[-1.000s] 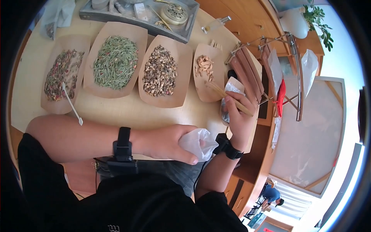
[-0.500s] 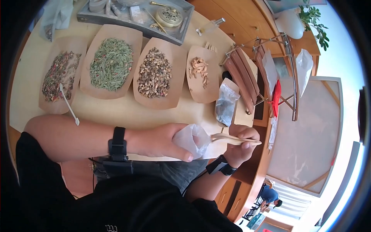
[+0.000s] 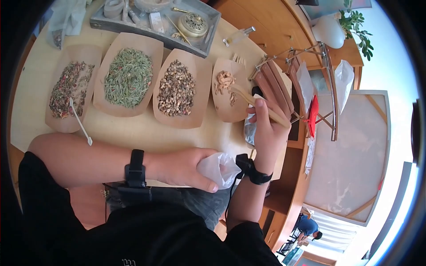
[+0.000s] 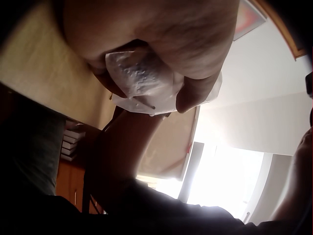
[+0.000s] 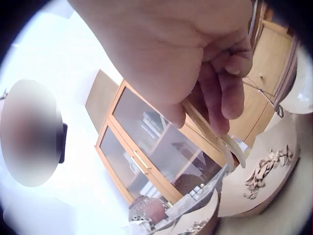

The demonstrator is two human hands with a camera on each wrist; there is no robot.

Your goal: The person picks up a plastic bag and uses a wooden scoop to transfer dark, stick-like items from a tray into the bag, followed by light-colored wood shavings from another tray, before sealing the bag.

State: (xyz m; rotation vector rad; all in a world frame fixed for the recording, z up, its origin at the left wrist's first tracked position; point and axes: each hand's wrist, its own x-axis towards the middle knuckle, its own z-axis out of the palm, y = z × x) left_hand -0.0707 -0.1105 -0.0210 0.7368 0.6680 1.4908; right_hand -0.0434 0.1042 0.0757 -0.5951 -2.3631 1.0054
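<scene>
A translucent white bag [image 3: 217, 168] is gripped in my left hand [image 3: 184, 168], its mouth gathered open toward the right. The left wrist view shows the same bag [image 4: 139, 76] hanging below the palm, between fingers and thumb. My right hand [image 3: 267, 128] pinches wooden tongs [image 3: 243, 94] whose tips reach over the rightmost paper tray [image 3: 222, 113]. Pale dried slices [image 3: 225, 80] lie in that tray. In the right wrist view the tongs' two prongs [image 5: 234, 149] stand slightly apart near the tray's edge, with nothing seen between them.
Three more paper trays hold brown chopped pieces [image 3: 176, 88], green needle-like leaves [image 3: 128, 77] and mixed petals [image 3: 69, 88] with a thin white scoop [image 3: 80, 122]. A silvery pouch [image 3: 250, 133], wooden rack [image 3: 273, 86], glass bottle [image 3: 239, 36] and grey tray [image 3: 211, 33] stand around.
My right hand took the tongs from the rightmost tray to the bag's mouth, then back over that tray. The left hand has kept hold of the bag, nearly in place.
</scene>
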